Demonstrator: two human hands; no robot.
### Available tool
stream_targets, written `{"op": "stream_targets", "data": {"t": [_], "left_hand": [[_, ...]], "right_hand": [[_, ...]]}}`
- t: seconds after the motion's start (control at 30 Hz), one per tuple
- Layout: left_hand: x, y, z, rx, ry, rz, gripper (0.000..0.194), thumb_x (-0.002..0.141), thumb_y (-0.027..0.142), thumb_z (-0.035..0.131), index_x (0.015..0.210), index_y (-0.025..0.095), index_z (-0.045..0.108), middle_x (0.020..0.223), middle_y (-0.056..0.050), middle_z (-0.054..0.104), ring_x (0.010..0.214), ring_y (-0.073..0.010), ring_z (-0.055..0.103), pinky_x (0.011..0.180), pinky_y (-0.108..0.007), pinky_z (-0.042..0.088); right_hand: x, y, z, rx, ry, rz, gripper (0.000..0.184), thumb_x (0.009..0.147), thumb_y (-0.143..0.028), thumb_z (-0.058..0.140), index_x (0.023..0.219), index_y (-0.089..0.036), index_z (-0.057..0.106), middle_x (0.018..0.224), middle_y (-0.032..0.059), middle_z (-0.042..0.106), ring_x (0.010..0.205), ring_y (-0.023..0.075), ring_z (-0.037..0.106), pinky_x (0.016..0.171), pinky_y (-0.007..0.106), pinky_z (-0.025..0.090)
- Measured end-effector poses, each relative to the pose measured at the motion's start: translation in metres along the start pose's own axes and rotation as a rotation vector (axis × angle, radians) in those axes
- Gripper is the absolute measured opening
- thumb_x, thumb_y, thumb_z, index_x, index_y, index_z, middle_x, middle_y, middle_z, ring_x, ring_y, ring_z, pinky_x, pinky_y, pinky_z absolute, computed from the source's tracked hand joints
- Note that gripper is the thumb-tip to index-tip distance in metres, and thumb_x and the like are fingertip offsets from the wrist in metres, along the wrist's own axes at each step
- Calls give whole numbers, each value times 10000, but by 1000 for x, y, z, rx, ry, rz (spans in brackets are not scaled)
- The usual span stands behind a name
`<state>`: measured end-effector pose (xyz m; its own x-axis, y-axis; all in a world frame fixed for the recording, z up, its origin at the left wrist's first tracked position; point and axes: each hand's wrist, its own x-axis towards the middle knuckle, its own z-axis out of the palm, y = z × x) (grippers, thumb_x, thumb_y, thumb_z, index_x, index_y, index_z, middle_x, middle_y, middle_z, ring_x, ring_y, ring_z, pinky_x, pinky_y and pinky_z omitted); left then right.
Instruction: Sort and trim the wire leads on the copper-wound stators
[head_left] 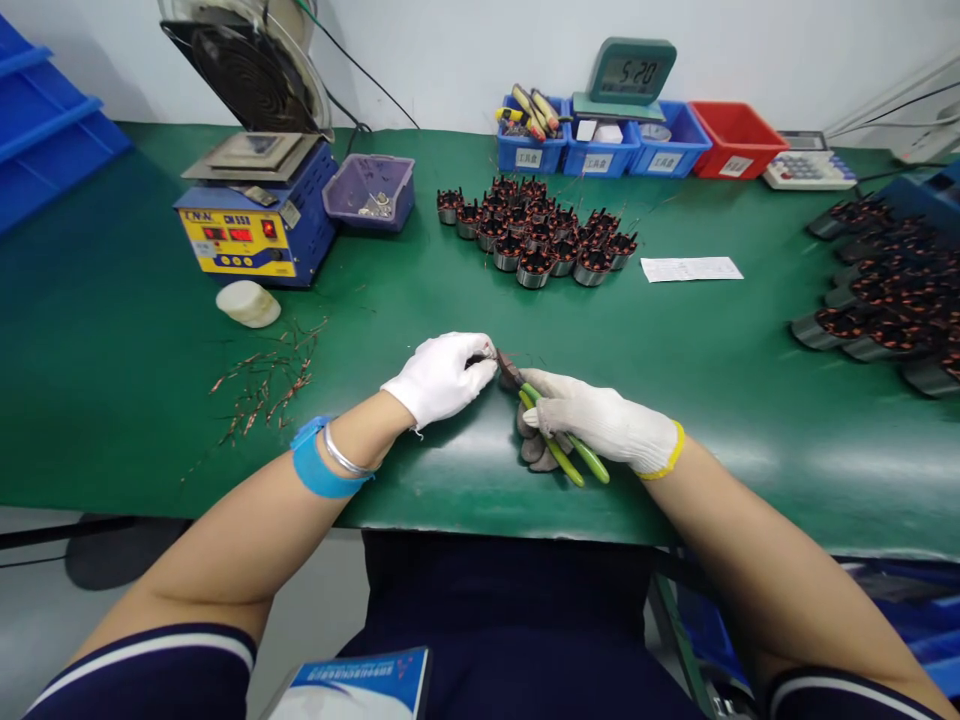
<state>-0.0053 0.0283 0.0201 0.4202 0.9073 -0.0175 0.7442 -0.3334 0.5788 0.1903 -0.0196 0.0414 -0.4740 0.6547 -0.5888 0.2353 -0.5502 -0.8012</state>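
My left hand, in a white glove, rests over the green table with its fingers curled. Whatever lies between its thumb and fingertips is mostly hidden; only a small dark patch shows. In my right hand, gloved in white with a yellow cuff and grey fingers, is a pair of cutting pliers with green handles. Their dark jaws point up and left, close to my left fingertips. Beyond both hands stands a cluster of motor stators with copper windings and black tops.
Copper wire scraps and a white round block lie on the left, near a blue-yellow soldering unit and a purple bin. More stators stand right, past a paper slip. Blue bins and a red bin line the back.
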Motion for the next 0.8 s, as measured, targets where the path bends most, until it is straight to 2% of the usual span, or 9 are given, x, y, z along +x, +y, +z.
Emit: {"op": "stream_targets", "data": {"t": [0.2,0.37,0.43,0.5,0.6,0.63,0.7,0.73,0.8], "left_hand": [[-1,1,0,-1,-10,7,212,846,296,474,779,182,641,701,-11,648,621,-159,540,595,-267,367],[-3,2,0,-9,-14,-2,198,815,296,490,781,186,652,707,-15,648,644,-167,542,613,-278,376],[-3,2,-2,-83,-14,-27,192,789,332,533,789,181,653,733,-17,659,680,-172,558,644,-284,400],[-2,-1,-6,-246,22,-42,264,787,415,561,794,166,648,778,-29,670,744,-178,583,697,-288,429],[3,-11,-10,-542,236,-65,438,831,553,510,800,135,638,849,-63,679,813,-182,612,747,-284,464],[6,-15,-10,-624,322,-89,484,836,589,497,813,125,635,870,-75,682,809,-178,619,741,-278,473],[11,-22,-8,-755,435,-169,572,823,666,493,864,112,631,905,-97,689,763,-166,632,688,-260,485],[14,-26,-7,-801,461,-206,607,810,695,497,890,108,632,919,-106,692,738,-159,634,659,-249,484],[19,-31,-5,-856,498,-256,645,789,720,509,921,102,636,933,-118,696,702,-148,635,616,-231,476]], "right_hand": [[1,2,-1,-34,17,-4,352,730,-154,531,1073,-218,484,668,-22,584,566,149,621,547,289,566],[-1,-1,0,-89,13,-14,293,738,-154,502,1024,-214,478,650,-42,516,480,107,499,524,298,533],[-4,-4,-1,-277,61,9,341,768,-210,512,1108,-226,504,705,-15,568,529,134,548,560,316,536],[-9,-5,-2,-621,175,12,438,791,-298,537,1227,-251,519,883,41,654,717,207,649,685,374,547],[-18,-4,2,-1138,347,-4,533,819,-408,520,1334,-272,505,1183,109,645,1052,346,626,831,485,496],[-20,-3,4,-1251,381,-2,544,829,-429,505,1348,-267,499,1216,125,630,1081,372,607,820,502,487],[-22,0,9,-1396,449,0,551,835,-473,501,1336,-244,513,1192,150,623,1014,383,615,749,491,488],[-20,0,13,-1447,493,-28,566,825,-498,521,1321,-224,527,1165,159,620,975,374,615,734,479,486],[-12,-1,20,-1492,589,-174,662,784,-555,586,1326,-179,529,1174,177,593,987,359,592,796,477,473]]}}
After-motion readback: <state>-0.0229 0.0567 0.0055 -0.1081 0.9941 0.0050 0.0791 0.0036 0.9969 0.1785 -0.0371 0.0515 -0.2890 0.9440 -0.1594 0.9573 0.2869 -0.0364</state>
